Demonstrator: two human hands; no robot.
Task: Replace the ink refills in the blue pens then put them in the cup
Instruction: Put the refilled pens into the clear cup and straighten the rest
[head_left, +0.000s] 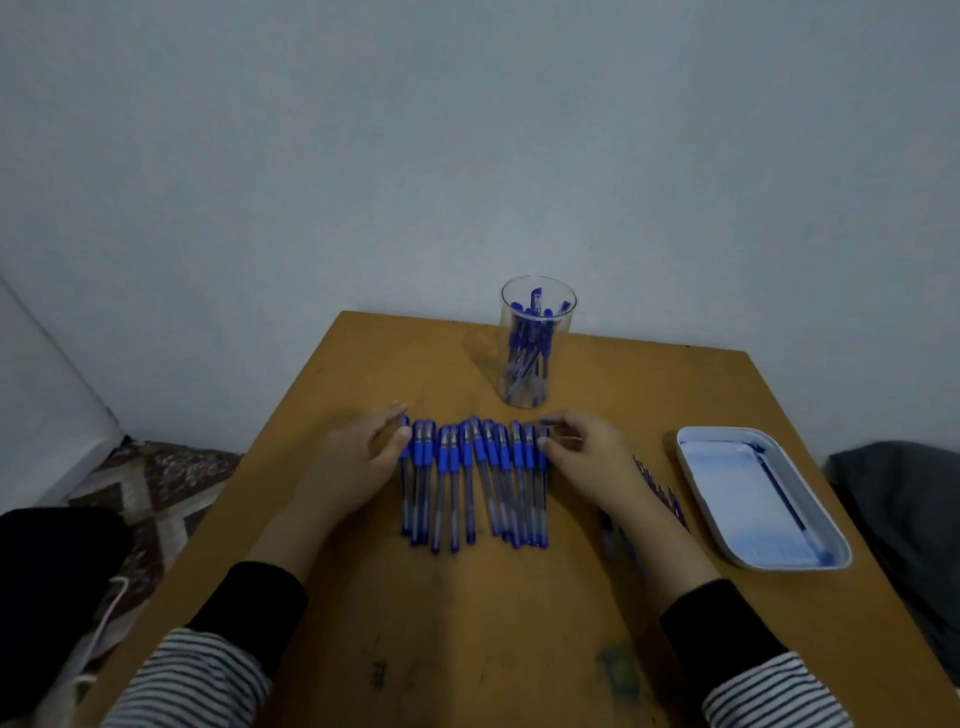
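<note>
At the left we see the left hand (363, 460) released, fingers straight, its edge against the leftmost of the blue pens (470, 483). These lie side by side in a row on the desk (467, 623), caps away from us. Behind the row, apart from it, stands the clear cup (537, 358) with more blue pens inside. The right hand (587, 457) meets the row's right end with bent fingers; we cannot tell whether it pinches a pen or only touches it. Further right lie thin refills (662, 491), then a white tray (727, 499) stained blue.
</note>
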